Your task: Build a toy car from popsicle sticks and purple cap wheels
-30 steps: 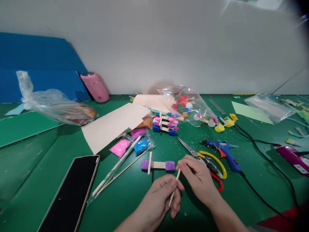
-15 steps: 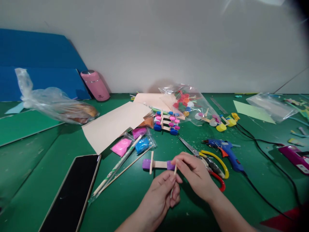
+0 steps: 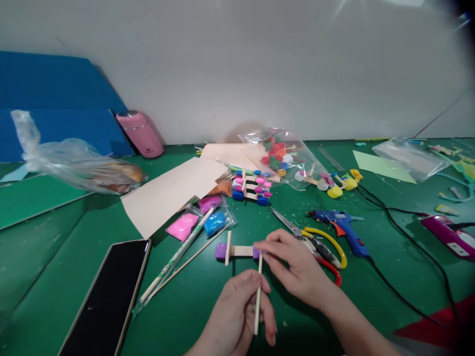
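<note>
My left hand is closed, its thumb and forefinger around a thin wooden stick. The stick stands tilted, its lower end reaching below those fingers. At its top, my right hand pinches the end between thumb and forefinger. Just beyond the fingertips lies a small craft-stick piece with purple blocks at both ends. A short wooden stick crosses it by the left block. My right fingers partly hide the right block; whether they touch it I cannot tell.
Scissors and yellow- and red-handled tools lie right, beside a blue glue gun with a cord. A phone, wrapped chopsticks and clay packets lie left. Small wheeled models stand behind.
The stick between my hands has shifted, with more of its lower length now showing below my left thumb. My left fingers have loosened and extended somewhat. The view has moved slightly right.
</note>
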Motion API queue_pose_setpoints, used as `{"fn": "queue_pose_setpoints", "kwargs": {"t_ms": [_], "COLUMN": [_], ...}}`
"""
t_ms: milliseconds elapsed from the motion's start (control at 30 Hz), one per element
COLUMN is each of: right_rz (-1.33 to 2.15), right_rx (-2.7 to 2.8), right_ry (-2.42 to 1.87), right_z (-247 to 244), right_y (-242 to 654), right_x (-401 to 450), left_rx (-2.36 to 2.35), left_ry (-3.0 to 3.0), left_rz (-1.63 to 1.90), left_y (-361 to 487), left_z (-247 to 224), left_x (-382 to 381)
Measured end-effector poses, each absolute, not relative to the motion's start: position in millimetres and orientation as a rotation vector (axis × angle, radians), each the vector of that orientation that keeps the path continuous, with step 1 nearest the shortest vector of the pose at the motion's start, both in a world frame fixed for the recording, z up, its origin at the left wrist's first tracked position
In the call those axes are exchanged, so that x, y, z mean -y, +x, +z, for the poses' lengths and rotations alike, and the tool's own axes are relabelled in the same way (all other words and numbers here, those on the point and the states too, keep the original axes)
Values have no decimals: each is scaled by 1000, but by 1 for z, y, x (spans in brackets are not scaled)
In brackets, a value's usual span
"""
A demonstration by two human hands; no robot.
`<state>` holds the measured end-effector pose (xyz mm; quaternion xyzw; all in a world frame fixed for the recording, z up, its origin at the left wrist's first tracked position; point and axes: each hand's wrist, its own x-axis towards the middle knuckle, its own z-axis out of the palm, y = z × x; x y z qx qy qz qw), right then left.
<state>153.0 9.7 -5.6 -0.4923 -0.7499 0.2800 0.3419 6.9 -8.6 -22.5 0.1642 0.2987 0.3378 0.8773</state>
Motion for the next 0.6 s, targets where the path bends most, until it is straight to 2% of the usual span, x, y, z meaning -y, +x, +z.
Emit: {"fn": "queue_pose_setpoints", "kwargs": {"t_ms": [133,267,467,600], "right_rz": [586,479,774,806], "right_rx": [2238,2229,1964,1849], "right_ry": [-1157,-1156,-1204,-1260], "right_z": [-9,-13,-8,-3], "right_y": [155,150,151,150], "right_x": [-6,-4,-10,-21], "left_rx": [-564,-607,-983,-1258], "left_ry": [280,313,678,1084], "left_rz": [670,666,693,788], "left_y": [5,3,-19,-39], "left_z": [-25,-20,-2,4], "left_x": [15,17,18,8]}}
